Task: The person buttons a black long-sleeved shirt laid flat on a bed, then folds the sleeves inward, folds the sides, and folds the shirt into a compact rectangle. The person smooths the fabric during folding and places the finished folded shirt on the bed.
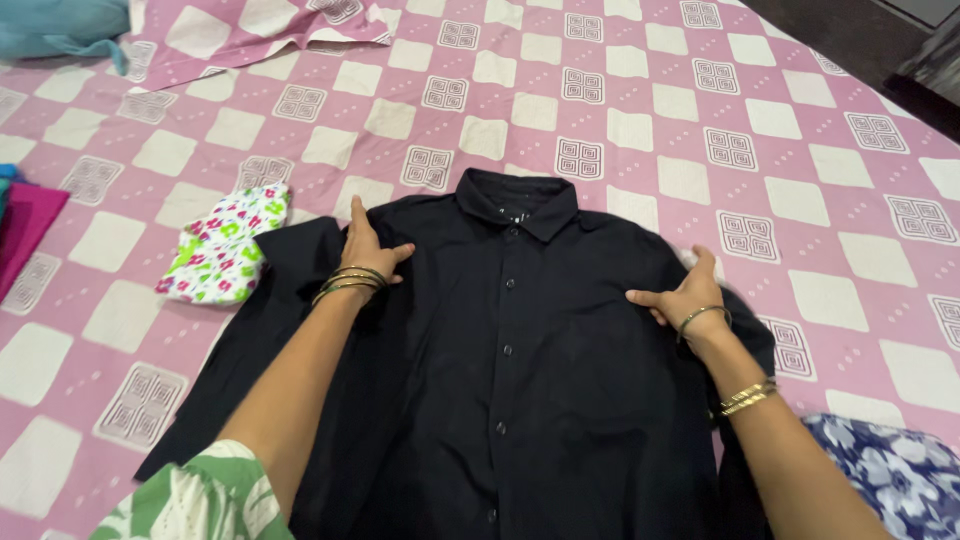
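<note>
A black button-up shirt (520, 340) lies front side up on the bed, collar pointing away from me, buttons closed. My left hand (367, 245) rests flat on its left shoulder, fingers spread. Near the other shoulder, my right hand (685, 295) presses on the fabric with the thumb pointing inward. Both wrists carry thin gold bangles. Neither hand grips anything; the palms lie on the cloth.
A pink and cream checked bedsheet (620, 110) covers the bed. A folded white floral cloth (222, 245) lies left of the shirt. A blue floral garment (890, 470) sits at lower right, a magenta cloth (25, 225) at far left, a teal cloth (60, 25) at top left.
</note>
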